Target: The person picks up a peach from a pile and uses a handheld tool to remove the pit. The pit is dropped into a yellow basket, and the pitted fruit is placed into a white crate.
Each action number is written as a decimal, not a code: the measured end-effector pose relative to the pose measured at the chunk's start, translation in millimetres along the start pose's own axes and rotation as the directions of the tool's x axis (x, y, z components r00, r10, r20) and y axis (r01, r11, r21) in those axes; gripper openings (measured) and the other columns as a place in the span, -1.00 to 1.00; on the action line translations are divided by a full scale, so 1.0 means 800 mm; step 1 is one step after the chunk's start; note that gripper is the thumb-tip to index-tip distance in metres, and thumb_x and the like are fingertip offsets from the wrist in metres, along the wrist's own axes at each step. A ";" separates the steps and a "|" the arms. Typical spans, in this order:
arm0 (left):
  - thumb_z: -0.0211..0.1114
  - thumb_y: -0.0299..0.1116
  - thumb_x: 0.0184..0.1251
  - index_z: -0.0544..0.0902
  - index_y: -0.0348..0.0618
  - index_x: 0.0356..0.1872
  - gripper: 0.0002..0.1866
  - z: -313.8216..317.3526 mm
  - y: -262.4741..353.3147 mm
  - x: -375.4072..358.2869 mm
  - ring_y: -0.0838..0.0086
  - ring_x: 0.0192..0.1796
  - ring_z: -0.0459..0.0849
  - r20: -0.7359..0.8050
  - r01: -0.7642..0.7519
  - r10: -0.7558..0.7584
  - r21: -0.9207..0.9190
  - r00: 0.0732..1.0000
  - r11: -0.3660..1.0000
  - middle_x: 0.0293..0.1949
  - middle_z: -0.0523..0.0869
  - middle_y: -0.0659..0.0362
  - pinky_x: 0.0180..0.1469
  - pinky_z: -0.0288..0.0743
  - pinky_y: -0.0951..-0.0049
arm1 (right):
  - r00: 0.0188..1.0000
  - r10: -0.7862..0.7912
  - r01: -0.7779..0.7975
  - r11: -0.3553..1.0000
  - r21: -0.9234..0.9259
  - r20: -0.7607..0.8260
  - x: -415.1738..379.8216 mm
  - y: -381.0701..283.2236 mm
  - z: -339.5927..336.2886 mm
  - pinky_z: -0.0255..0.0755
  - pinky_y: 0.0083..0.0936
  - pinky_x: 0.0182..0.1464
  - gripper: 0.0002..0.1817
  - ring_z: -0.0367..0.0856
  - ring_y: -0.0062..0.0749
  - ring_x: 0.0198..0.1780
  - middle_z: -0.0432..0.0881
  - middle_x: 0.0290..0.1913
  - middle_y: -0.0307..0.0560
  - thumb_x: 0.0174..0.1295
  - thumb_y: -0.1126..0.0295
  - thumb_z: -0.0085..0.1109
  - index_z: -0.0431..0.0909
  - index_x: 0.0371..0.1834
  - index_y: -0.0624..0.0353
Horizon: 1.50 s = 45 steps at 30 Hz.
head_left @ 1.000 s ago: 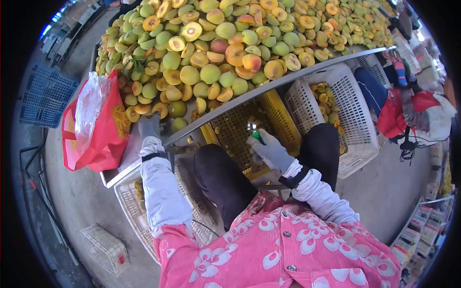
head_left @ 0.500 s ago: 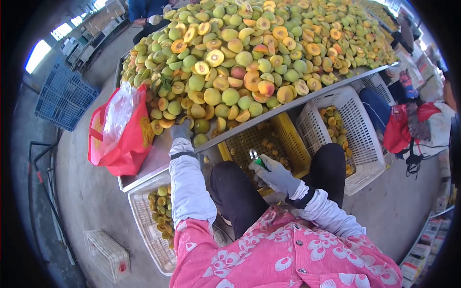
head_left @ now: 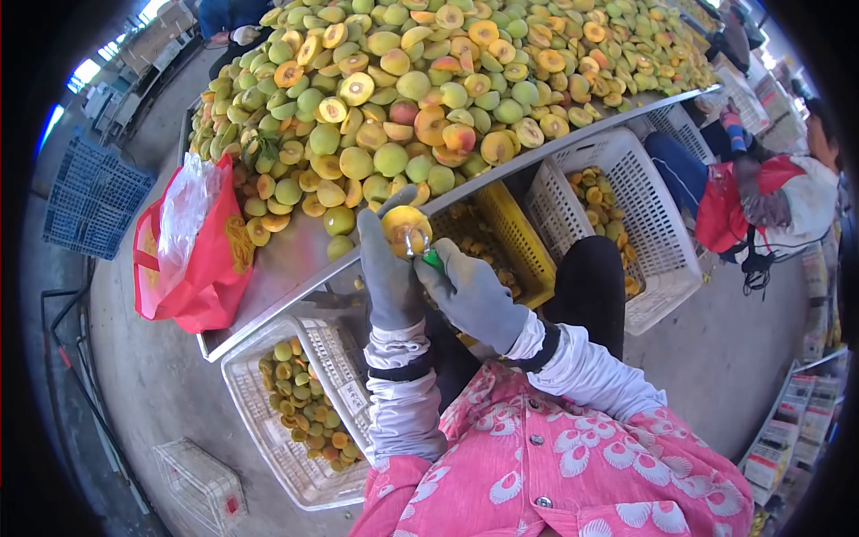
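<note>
My left hand (head_left: 388,279), in a grey glove, is raised in front of the table edge with its fingers around a yellow peach half (head_left: 402,222), cut face toward me. My right hand (head_left: 481,300), also gloved in grey, grips a green-handled pitting tool (head_left: 431,259) with a shiny metal loop at its end. That loop is right at the cut face of the peach half, over its centre. Behind both hands, a large heap of halved peaches (head_left: 391,159) covers the metal table (head_left: 295,234).
Below the table stand a yellow crate (head_left: 528,255) and a white crate (head_left: 660,259), both holding peach pieces. Another white crate (head_left: 353,367) with peach halves is at my left. A red bag (head_left: 201,282) sits on the table's left corner. People are partly visible at the far edges.
My left hand has come back from the heap with a peach half. My right hand has moved up and left, bringing the pitting tool to the fruit. The view has shifted slightly.
</note>
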<state>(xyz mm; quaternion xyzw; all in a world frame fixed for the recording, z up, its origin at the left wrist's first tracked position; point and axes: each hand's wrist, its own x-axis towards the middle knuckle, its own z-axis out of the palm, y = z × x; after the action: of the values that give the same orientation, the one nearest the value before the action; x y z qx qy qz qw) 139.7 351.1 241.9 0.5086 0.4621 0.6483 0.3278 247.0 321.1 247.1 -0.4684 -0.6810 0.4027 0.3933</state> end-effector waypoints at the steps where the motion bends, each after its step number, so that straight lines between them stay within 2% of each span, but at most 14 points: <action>1: -0.03 -0.31 0.56 0.52 -0.33 0.06 -0.69 0.002 0.000 -0.002 0.51 -0.18 0.56 -0.056 -0.001 0.000 -0.010 0.998 1.000 -0.07 0.64 0.06 -0.08 0.50 0.46 | 0.998 -0.042 0.042 0.999 -0.010 -0.055 -0.002 0.002 0.002 0.45 -0.09 -0.35 -0.80 0.62 0.25 -0.33 0.59 -0.45 0.25 0.40 0.31 0.13 0.43 -0.19 0.23; 7: -0.17 0.08 0.63 0.62 -0.41 -0.09 -0.36 0.005 0.023 -0.003 0.51 -0.21 0.60 -0.128 0.264 -0.307 -0.275 0.943 0.925 -0.21 0.73 0.04 -0.11 0.46 0.53 | 0.980 -0.086 0.083 0.996 -0.020 -0.178 -0.010 -0.010 0.007 0.45 -0.05 -0.39 -0.81 0.61 0.27 -0.35 0.58 -0.48 0.26 0.39 0.33 0.13 0.42 -0.17 0.22; 15: -0.07 -0.10 0.63 0.62 -0.34 -0.24 -0.52 0.019 0.051 -0.010 0.59 -0.37 0.53 -0.053 0.279 -0.306 -0.284 0.951 0.917 -0.38 0.71 0.13 -0.23 0.41 0.58 | 0.994 -0.060 0.054 0.996 -0.068 -0.096 -0.020 -0.019 -0.014 0.47 -0.10 -0.47 -0.75 0.62 0.10 -0.50 0.57 -0.56 0.09 0.42 0.23 0.12 0.40 -0.15 0.19; 17: -0.04 -0.13 0.63 0.63 -0.33 -0.24 -0.56 0.018 0.039 -0.013 0.62 -0.40 0.53 -0.071 0.319 -0.356 -0.309 0.932 0.896 -0.41 0.71 0.15 -0.25 0.40 0.60 | 0.711 0.485 -0.688 0.631 0.360 0.510 -0.013 -0.049 -0.046 0.39 -0.37 -0.62 -0.70 0.50 -0.38 -0.64 0.47 -0.61 -0.27 0.46 0.10 0.06 0.40 -0.16 0.13; 23: -0.04 -0.07 0.63 0.65 -0.36 -0.20 -0.50 0.003 0.023 -0.014 0.53 -0.34 0.64 0.048 0.331 -0.339 0.127 0.939 0.935 -0.39 0.73 0.09 -0.24 0.49 0.55 | 0.399 0.083 -0.914 0.111 0.390 0.913 0.000 -0.009 -0.071 0.06 -0.77 -0.67 -0.70 0.13 -0.83 -0.66 0.15 -0.60 -0.51 0.53 0.03 -0.08 0.38 -0.28 -0.04; 27: 0.03 -0.09 0.60 0.66 -0.31 -0.23 -0.56 0.001 -0.003 -0.010 0.57 -0.41 0.57 0.257 0.418 -0.345 -0.329 0.903 0.847 -0.43 0.67 0.19 -0.25 0.48 0.55 | 0.504 -0.021 -0.864 -0.011 0.503 0.864 -0.003 0.002 -0.059 -0.11 -0.80 -0.73 -0.69 0.04 -0.84 -0.69 0.09 -0.62 -0.52 0.58 0.07 -0.14 0.38 -0.28 -0.02; 29: -0.03 -0.01 0.61 0.65 -0.28 -0.28 -0.49 0.009 -0.032 -0.013 0.52 -0.40 0.60 -0.205 0.258 -0.281 -0.131 0.938 0.957 -0.42 0.67 0.19 -0.25 0.51 0.51 | 0.538 -0.003 -0.842 0.040 0.537 0.843 -0.011 0.007 -0.049 -0.10 -0.77 -0.72 -0.68 0.04 -0.81 -0.70 0.12 -0.63 -0.50 0.57 0.03 -0.12 0.39 -0.27 -0.02; 30: -0.08 0.00 0.62 0.64 -0.25 -0.31 -0.47 0.015 -0.024 -0.018 0.55 -0.40 0.58 -0.099 0.371 -0.517 -0.586 0.850 0.721 -0.43 0.65 0.21 -0.28 0.47 0.55 | 0.601 0.112 -0.799 0.101 0.592 0.792 -0.020 0.006 -0.043 -0.06 -0.75 -0.69 -0.68 0.04 -0.80 -0.70 0.14 -0.62 -0.50 0.55 0.02 -0.10 0.40 -0.26 -0.02; 33: -0.11 -0.01 0.63 0.56 -0.23 -0.08 -0.54 0.013 -0.003 -0.023 0.60 -0.42 0.49 -0.179 0.337 -0.363 -0.162 0.914 0.928 -0.33 0.63 0.23 -0.38 0.38 0.63 | 0.640 0.426 -0.759 0.218 0.614 0.640 -0.022 0.025 -0.028 0.21 -0.51 -0.61 -0.72 0.30 -0.54 -0.69 0.36 -0.61 -0.32 0.48 0.09 0.07 0.42 -0.21 0.07; 35: -0.05 -0.02 0.62 0.64 -0.24 -0.31 -0.50 0.008 -0.018 -0.030 0.60 -0.40 0.56 -0.179 0.449 -0.514 -0.308 0.839 0.839 -0.39 0.66 0.23 -0.31 0.44 0.62 | 0.991 0.119 -0.121 0.992 -0.029 -0.053 -0.022 0.043 -0.014 0.43 -0.30 -0.45 -0.74 0.61 -0.09 -0.50 0.57 -0.50 0.03 0.40 0.22 0.18 0.40 -0.16 0.18; 36: -0.01 -0.07 0.61 0.65 -0.24 -0.29 -0.55 0.010 -0.031 -0.033 0.61 -0.39 0.57 -0.210 0.396 -0.473 -0.323 0.856 0.860 -0.38 0.66 0.24 -0.31 0.44 0.63 | 0.983 0.183 -0.183 0.976 -0.114 -0.016 -0.021 0.050 -0.015 0.50 -0.19 -0.28 -0.72 0.67 0.21 -0.26 0.63 -0.36 0.28 0.32 0.31 0.25 0.39 -0.12 0.25; 41: 0.15 -0.25 0.54 0.67 -0.24 -0.26 -0.72 0.016 -0.018 -0.045 0.56 -0.36 0.61 -0.371 0.319 -0.337 -0.109 0.866 0.941 -0.35 0.69 0.22 -0.29 0.47 0.57 | 0.964 0.264 -0.255 0.886 -0.387 -0.029 -0.014 0.087 0.004 0.51 -0.11 -0.26 -0.72 0.67 0.23 -0.23 0.65 -0.35 0.25 0.33 0.26 0.20 0.40 -0.11 0.20; 43: 0.23 -0.29 0.46 0.69 -0.24 -0.23 -0.78 -0.010 -0.006 -0.069 0.48 -0.31 0.65 -0.319 0.198 -0.045 0.464 0.947 0.864 -0.32 0.72 0.13 -0.23 0.53 0.46 | 0.940 0.340 -0.307 0.810 -0.499 -0.027 -0.005 0.167 0.012 0.49 -0.02 -0.24 -0.74 0.67 0.24 -0.23 0.65 -0.36 0.30 0.40 0.20 0.06 0.38 -0.11 0.18; 45: 0.30 -0.37 0.35 0.69 -0.25 -0.20 -0.84 -0.066 0.016 -0.091 0.31 -0.23 0.70 -0.430 0.278 -0.033 0.522 0.902 0.807 -0.29 0.74 0.02 -0.13 0.57 0.35 | 0.906 0.397 -0.416 0.774 -0.478 -0.145 -0.010 0.191 -0.007 0.46 0.08 -0.28 -0.72 0.66 0.29 -0.28 0.64 -0.39 0.34 0.47 0.15 -0.03 0.36 -0.14 0.18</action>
<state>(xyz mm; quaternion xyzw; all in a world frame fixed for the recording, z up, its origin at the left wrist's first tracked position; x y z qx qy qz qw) 109.0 267.2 224.6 0.3988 0.7328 0.5399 0.1118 303.0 351.0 107.5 -0.6966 -0.6369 0.2801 0.1750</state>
